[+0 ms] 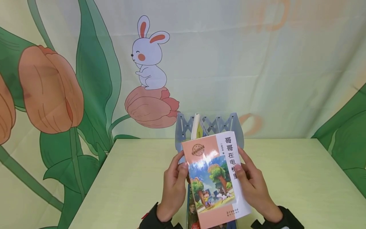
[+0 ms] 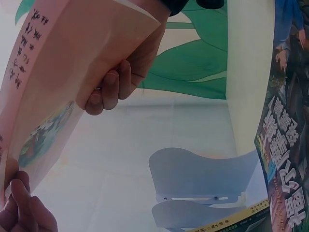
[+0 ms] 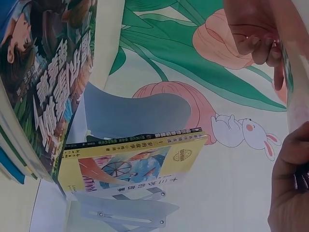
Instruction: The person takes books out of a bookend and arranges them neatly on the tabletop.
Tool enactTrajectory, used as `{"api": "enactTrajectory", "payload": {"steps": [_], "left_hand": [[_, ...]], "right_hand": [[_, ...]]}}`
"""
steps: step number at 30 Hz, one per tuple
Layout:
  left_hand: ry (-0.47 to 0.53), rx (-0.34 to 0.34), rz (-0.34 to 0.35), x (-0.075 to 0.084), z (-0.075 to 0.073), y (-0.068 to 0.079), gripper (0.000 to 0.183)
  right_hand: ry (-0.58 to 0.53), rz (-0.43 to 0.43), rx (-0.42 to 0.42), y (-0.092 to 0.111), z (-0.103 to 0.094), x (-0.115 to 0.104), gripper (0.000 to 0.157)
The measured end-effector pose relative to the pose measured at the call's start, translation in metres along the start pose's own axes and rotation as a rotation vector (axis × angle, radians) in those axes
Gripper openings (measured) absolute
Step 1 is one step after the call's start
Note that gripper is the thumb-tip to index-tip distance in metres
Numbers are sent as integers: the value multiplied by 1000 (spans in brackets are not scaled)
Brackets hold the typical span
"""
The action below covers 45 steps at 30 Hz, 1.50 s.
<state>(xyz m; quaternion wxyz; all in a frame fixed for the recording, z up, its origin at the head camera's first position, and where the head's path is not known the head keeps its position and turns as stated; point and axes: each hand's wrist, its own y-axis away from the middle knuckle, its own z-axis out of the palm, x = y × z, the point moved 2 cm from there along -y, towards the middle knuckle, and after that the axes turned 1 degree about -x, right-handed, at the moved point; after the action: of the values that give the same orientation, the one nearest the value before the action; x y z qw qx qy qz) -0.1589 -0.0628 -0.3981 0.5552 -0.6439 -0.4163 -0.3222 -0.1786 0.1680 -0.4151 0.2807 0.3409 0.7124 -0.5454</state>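
Note:
A paperback book (image 1: pixel 210 149) with a pink and white cover and a tree picture is held up in front of me, tilted, its front facing the head camera. My left hand (image 1: pixel 173 187) grips its left edge, thumb at the front. On the opposite edge my right hand (image 1: pixel 255 187) pinches the white strip of the cover. Behind and below it lies a stack of books (image 3: pixel 14 150), topped by a dark illustrated cover (image 2: pixel 289 145) and mostly hidden in the head view.
At the table's back stands a blue-grey expanding book rack (image 1: pixel 180 130). Upright in it are a yellow book (image 3: pixel 130 166) and a dark thin one (image 3: pixel 169 134) beside it. The pale table (image 1: pixel 137 181) ends at a printed cloth backdrop (image 1: pixel 217 63).

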Motion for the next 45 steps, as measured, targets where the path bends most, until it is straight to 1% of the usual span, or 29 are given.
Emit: {"api": "enactTrajectory", "payload": {"steps": [3,7,10,12,14,16,18,20,26,31,36,39,41,45], "left_hand": [[9,-10,7,-1,1,1,44],[10,-47,7,-4,3,5,50],[-15,-71,21,-6,5,10,54],[-28,-75,25,-7,6,13,54],[-39,-64,35,-9,6,15,54],[-55,-35,40,-11,6,16,53],[-71,-3,51,-12,5,15,51],[-86,14,59,-13,3,15,51],[-99,18,72,-13,1,16,50],[-106,26,79,-15,0,16,48],[-111,26,59,-16,-1,15,46],[-118,18,33,-17,-2,15,44],[-119,8,3,-19,-3,15,43],[-110,-17,-79,-23,-5,17,44]], "right_hand": [[0,-6,22,0,-1,0,58],[8,1,52,0,-3,1,58],[12,19,70,0,-4,2,57],[11,40,75,1,-4,2,57],[13,57,68,2,-3,2,57],[20,64,53,4,-2,2,57],[30,60,37,5,-1,1,58],[35,49,27,5,-1,0,58],[34,27,0,6,0,-1,61],[45,52,-42,8,0,-1,62],[50,125,-92,10,0,0,63],[48,146,-120,11,1,-1,63],[56,147,-140,13,1,-1,64],[72,150,-181,15,1,-2,66]]}}
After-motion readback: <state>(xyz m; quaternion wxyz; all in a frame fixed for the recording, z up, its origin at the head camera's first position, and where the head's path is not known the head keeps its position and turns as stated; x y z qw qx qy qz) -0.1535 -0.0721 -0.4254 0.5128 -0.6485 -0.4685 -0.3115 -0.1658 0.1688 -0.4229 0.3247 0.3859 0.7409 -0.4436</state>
